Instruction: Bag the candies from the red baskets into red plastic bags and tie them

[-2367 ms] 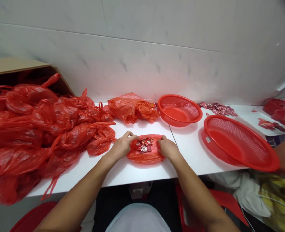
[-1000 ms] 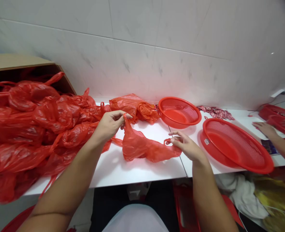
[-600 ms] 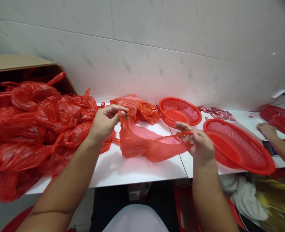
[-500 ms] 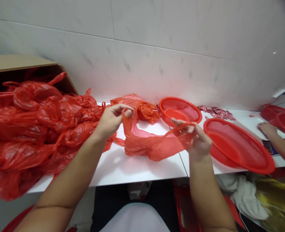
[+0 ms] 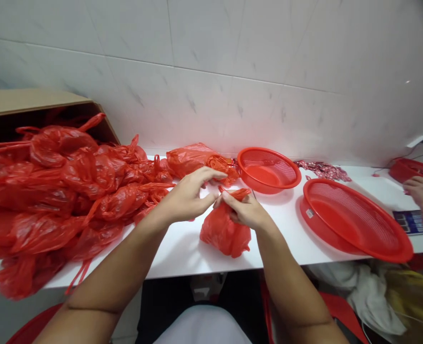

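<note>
A red plastic bag [image 5: 224,231] hangs bunched up just above the white table, its top gathered. My right hand [image 5: 245,208] pinches that gathered neck, thumb over the front. Close by on the left, my left hand [image 5: 193,193] has thumb and fingers apart with nothing seen between them. Its thumb tip is near the bag's neck; whether it touches I cannot tell. To the left lies a large heap of tied red plastic bags [image 5: 89,172]. Behind my hands rests another crumpled red bag [image 5: 190,158].
A small red basket [image 5: 269,167] stands near the wall, and a bigger one [image 5: 354,220] at the right reaches past the table edge. Small red patterned packets [image 5: 324,171] lie behind. A cardboard box [image 5: 36,102] backs the heap. Another person's hand [image 5: 421,188] is at far right.
The bag was stretched wide between both hands; now its top is gathered in my right hand. My hands came together, and my left let go. The other person's hand shifted right.
</note>
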{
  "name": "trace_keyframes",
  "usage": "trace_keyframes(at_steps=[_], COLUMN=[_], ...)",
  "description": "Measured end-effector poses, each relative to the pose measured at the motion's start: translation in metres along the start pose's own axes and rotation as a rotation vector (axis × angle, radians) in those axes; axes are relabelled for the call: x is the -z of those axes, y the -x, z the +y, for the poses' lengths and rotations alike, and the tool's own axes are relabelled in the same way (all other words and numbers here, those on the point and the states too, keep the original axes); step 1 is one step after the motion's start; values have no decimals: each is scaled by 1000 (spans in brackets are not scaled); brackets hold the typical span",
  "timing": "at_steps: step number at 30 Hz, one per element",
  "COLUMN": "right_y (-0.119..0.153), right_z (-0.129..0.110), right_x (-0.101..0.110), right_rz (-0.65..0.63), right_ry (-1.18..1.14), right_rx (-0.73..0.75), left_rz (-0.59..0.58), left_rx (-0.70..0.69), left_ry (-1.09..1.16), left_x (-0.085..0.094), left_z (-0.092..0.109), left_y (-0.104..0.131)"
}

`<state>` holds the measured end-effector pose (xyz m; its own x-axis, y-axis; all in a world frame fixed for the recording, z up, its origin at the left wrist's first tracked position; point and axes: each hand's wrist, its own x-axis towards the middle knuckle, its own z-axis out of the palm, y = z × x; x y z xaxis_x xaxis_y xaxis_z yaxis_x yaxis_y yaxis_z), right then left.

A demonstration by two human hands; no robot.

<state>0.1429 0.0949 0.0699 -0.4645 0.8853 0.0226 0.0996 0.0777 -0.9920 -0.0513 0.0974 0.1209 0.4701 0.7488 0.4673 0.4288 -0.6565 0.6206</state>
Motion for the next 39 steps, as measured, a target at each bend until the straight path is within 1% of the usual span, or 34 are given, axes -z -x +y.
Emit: trace_keyframes(at_steps=[2, 3, 5, 7, 9, 11, 13, 15, 16, 17, 18, 20, 22, 24, 25, 27, 29, 30, 32, 34, 36, 37, 39], right_y=[3, 3, 4, 2, 2, 3, 7, 13, 16, 18, 20, 22, 20, 17, 16, 13, 13, 15, 23, 37, 55, 65, 81], right_z=[5, 7, 12, 16, 19, 19, 17, 14, 13, 13, 15, 21, 32, 43, 47, 54, 57, 58, 63, 72, 87, 95, 113], right_x=[9, 13, 17, 18, 17, 18, 22, 29, 32, 35, 38, 38, 32, 22, 16, 8, 7, 10, 21, 37, 50, 54, 55], right_rz=[-45, -50, 5, 69, 74, -10, -123, -209, -218, -203, -159, -14, 159, 286, 315, 331, 331, 338, 370, 402, 419, 417, 379], right_ry=[-43, -55, -98, -163, -218, -246, -218, -124, -63, 6, 81, 262, 460, 608, 652, 683, 679, 678, 695, 731, 734, 706, 589], right_rx=[-45, -49, -27, -7, 17, 53, 103, 152, 184, 224, 273, 397, 543, 673, 722, 780, 793, 789, 763, 707, 592, 516, 365], left_rz=[-51, -60, -21, 40, 66, 45, -31, -108, -124, -130, -136, -180, -217, -172, -154, -186, -243, -235, -143, -28, 67, 94, 77], left_rx=[80, 97, 72, 10, -15, 25, 95, 143, 155, 161, 165, 217, 314, 400, 426, 449, 453, 437, 387, 351, 354, 369, 417], left_ry=[24, 47, 93, 142, 222, 330, 451, 518, 531, 539, 550, 615, 726, 845, 895, 942, 878, 792, 523, 211, -28, -94, -108], left_x=[-1, -2, -8, -16, -29, -45, -59, -65, -65, -63, -60, -53, -51, -56, -60, -67, -68, -66, -54, -37, -21, -16, -13], left_z=[-11, -15, -17, -15, -15, -19, -27, -35, -39, -41, -43, -46, -49, -52, -53, -56, -57, -58, -63, -74, -89, -96, -106], left_y=[6, 9, 17, 25, 33, 38, 40, 39, 38, 37, 35, 33, 33, 34, 35, 36, 37, 38, 43, 54, 72, 82, 101])
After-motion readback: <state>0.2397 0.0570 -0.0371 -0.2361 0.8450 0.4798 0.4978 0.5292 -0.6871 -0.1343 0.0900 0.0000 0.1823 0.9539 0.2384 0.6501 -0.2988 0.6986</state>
